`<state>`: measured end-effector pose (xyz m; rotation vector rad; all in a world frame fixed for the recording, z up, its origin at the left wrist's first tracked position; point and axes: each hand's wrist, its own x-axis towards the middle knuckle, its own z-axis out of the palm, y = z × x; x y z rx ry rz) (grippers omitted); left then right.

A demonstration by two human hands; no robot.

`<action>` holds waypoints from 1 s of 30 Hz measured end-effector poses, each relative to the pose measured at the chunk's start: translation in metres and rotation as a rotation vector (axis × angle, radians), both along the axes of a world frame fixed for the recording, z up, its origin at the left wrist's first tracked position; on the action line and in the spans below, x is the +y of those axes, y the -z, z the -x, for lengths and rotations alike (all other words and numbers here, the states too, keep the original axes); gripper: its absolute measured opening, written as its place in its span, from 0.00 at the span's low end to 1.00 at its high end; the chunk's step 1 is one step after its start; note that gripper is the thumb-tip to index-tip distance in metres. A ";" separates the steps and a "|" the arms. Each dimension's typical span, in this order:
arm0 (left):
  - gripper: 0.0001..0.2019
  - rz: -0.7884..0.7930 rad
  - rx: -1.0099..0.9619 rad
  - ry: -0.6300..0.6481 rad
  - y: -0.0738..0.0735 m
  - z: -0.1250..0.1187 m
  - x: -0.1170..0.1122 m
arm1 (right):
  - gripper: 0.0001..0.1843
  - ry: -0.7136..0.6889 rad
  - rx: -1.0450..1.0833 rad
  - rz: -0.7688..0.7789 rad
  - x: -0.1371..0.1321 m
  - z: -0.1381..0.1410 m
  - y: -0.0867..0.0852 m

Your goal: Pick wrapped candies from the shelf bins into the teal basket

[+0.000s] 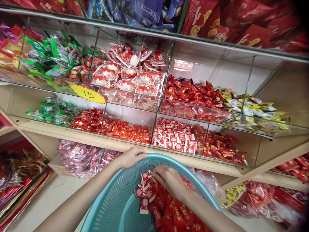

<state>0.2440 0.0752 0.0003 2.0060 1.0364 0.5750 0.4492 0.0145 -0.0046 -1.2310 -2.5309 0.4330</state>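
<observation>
A teal plastic basket [106,203] with perforated walls stands below the shelf's front edge. My left hand [134,157] is closed on its far rim. Inside the basket my right hand [169,181] is bent over the sweets, its fingers curled together on red-and-white wrapped candies [145,193]; the fingertips are partly hidden. Beneath and to the right of that hand lies a heap of plain red wrapped candies [175,209]. Just beyond the rim, a shelf compartment holds similar red-and-white wrapped candies [173,137].
Glass dividers split the wooden shelf [217,167] into compartments of wrapped sweets. A yellow price tag [87,93] reading 15 hangs on the middle tier's edge. Bagged sweets [77,158] sit under the shelf on the left, and more plastic bags [256,196] on the right.
</observation>
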 end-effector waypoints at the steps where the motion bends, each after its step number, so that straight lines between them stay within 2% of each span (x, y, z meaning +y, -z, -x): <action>1: 0.18 0.000 -0.001 -0.001 0.000 0.000 0.000 | 0.13 0.003 -0.022 -0.022 0.001 0.001 0.000; 6: 0.20 0.002 0.008 -0.010 0.001 0.000 0.000 | 0.11 0.021 -0.195 -0.171 0.002 0.009 0.007; 11: 0.21 0.022 -0.008 -0.018 0.000 0.000 0.000 | 0.08 -0.043 -0.328 -0.334 0.001 0.013 0.029; 14: 0.22 0.016 -0.002 -0.020 0.001 0.001 0.000 | 0.07 -0.061 -0.365 -0.370 -0.002 0.014 0.039; 16: 0.22 0.004 0.003 -0.017 0.003 0.001 0.000 | 0.06 -0.050 -0.373 -0.342 -0.006 0.015 0.038; 19: 0.22 -0.006 0.007 -0.017 0.003 0.002 0.000 | 0.06 -0.040 -0.337 -0.266 -0.008 0.015 0.018; 22: 0.21 -0.025 0.028 -0.038 0.002 0.002 0.000 | 0.10 -0.008 -0.217 -0.230 0.002 0.009 -0.021; 26: 0.21 -0.030 0.035 -0.051 0.001 0.002 0.000 | 0.13 0.147 0.049 -0.238 0.044 -0.009 -0.078; 28: 0.21 -0.026 0.028 -0.049 0.002 0.003 0.000 | 0.11 0.282 0.126 -0.206 0.069 -0.015 -0.094; 30: 0.21 -0.019 0.027 -0.045 0.003 0.004 0.001 | 0.09 0.378 0.158 -0.114 0.087 -0.015 -0.098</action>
